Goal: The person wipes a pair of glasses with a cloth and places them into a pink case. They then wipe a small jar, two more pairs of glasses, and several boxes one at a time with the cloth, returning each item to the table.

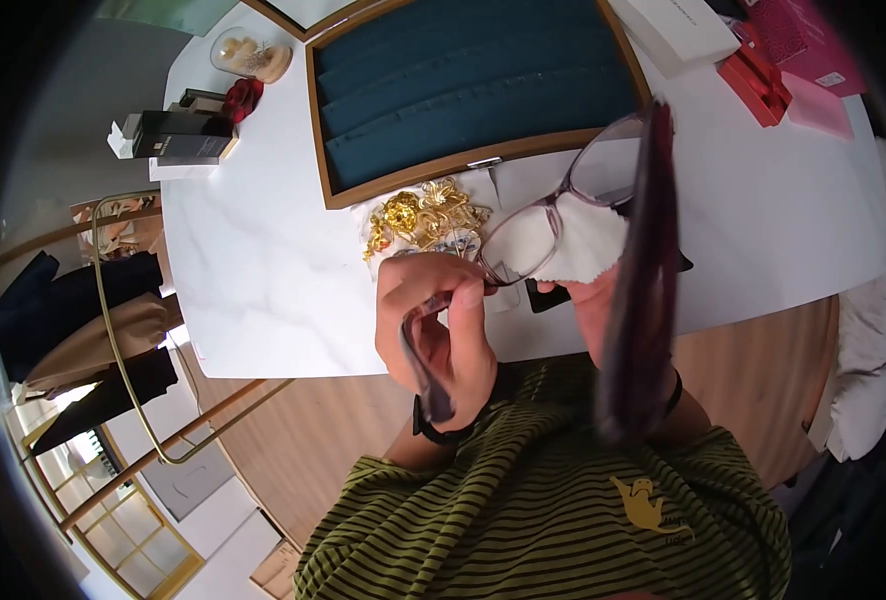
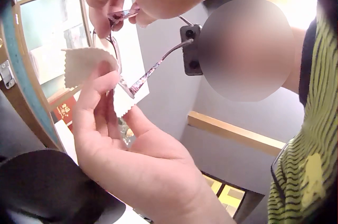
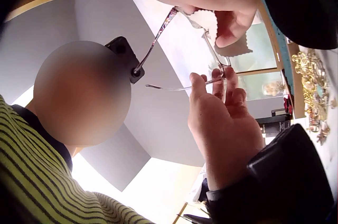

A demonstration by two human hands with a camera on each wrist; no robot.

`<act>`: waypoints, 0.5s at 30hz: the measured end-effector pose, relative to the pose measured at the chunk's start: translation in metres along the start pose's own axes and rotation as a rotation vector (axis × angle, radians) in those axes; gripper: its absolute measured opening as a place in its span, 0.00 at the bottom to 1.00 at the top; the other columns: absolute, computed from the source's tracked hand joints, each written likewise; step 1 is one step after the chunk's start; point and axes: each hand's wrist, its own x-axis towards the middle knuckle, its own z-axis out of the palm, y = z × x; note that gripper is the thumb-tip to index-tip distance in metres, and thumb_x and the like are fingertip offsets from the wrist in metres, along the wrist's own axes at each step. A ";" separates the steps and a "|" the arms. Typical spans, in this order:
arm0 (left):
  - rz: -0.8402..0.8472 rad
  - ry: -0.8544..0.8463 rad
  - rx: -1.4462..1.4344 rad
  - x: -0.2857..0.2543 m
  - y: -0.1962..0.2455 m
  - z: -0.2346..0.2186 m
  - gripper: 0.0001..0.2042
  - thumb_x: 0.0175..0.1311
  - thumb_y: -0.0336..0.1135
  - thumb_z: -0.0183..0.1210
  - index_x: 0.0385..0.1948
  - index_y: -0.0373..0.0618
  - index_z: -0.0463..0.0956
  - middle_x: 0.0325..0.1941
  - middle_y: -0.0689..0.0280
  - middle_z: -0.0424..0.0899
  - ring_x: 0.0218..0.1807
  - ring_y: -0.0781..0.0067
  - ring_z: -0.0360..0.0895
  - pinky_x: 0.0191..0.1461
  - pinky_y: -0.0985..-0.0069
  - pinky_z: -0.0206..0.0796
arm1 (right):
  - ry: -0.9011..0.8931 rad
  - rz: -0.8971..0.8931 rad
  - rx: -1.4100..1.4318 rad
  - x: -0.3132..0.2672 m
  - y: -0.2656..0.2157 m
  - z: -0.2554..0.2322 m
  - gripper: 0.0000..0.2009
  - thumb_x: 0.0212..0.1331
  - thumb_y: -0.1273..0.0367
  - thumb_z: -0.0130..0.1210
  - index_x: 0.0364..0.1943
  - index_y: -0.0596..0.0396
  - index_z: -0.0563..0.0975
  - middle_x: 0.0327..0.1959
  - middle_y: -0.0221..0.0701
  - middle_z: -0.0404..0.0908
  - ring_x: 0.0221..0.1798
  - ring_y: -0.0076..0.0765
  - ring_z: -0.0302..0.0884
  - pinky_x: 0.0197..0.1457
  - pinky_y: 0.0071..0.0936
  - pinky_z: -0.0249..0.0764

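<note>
Eyeglasses with a thin purplish frame (image 1: 487, 268) are held up over the table's front edge, both temples unfolded toward the person. Near one hinge, my left hand (image 1: 441, 325) pinches them between thumb and fingers. My right hand (image 1: 595, 315) holds a white cloth (image 1: 585, 245) against the other side of the frame. In the left wrist view, the cloth (image 2: 87, 65) has a zigzag edge and lies between the right hand's (image 2: 134, 155) thumb and fingers, over a lens. The right wrist view shows the left hand's (image 3: 224, 123) fingertips at the opposite rim.
Gold jewellery (image 1: 418, 218) lies in a pile on the white table (image 1: 253, 290), behind the left hand. Beyond it stands a wooden case (image 1: 443, 165) with dark teal lining. Black boxes (image 1: 178, 133) and a glass dome (image 1: 251, 54) are at the left, red and pink boxes (image 1: 755, 85) at the right.
</note>
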 end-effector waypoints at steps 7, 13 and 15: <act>-0.082 -0.103 -0.085 -0.008 0.001 -0.013 0.03 0.65 0.25 0.49 0.35 0.35 0.66 0.31 0.54 0.72 0.21 0.77 0.69 0.21 0.83 0.66 | 0.120 0.085 -0.110 0.002 -0.003 0.014 0.18 0.54 0.80 0.52 0.51 0.67 0.70 0.46 0.36 0.78 0.49 0.30 0.76 0.55 0.29 0.71; 0.069 -0.233 0.213 0.004 0.017 -0.013 0.08 0.49 0.23 0.65 0.30 0.37 0.77 0.30 0.59 0.78 0.29 0.68 0.75 0.30 0.78 0.66 | 0.137 0.245 -0.325 0.008 0.000 0.018 0.16 0.56 0.77 0.56 0.50 0.66 0.72 0.42 0.30 0.78 0.44 0.20 0.74 0.46 0.20 0.71; 0.114 -0.263 0.165 0.002 0.014 -0.009 0.08 0.48 0.24 0.66 0.29 0.38 0.78 0.30 0.60 0.78 0.27 0.69 0.75 0.27 0.78 0.66 | 0.157 0.259 -0.310 0.008 0.003 0.012 0.14 0.58 0.76 0.55 0.48 0.64 0.74 0.38 0.27 0.78 0.39 0.15 0.72 0.40 0.16 0.68</act>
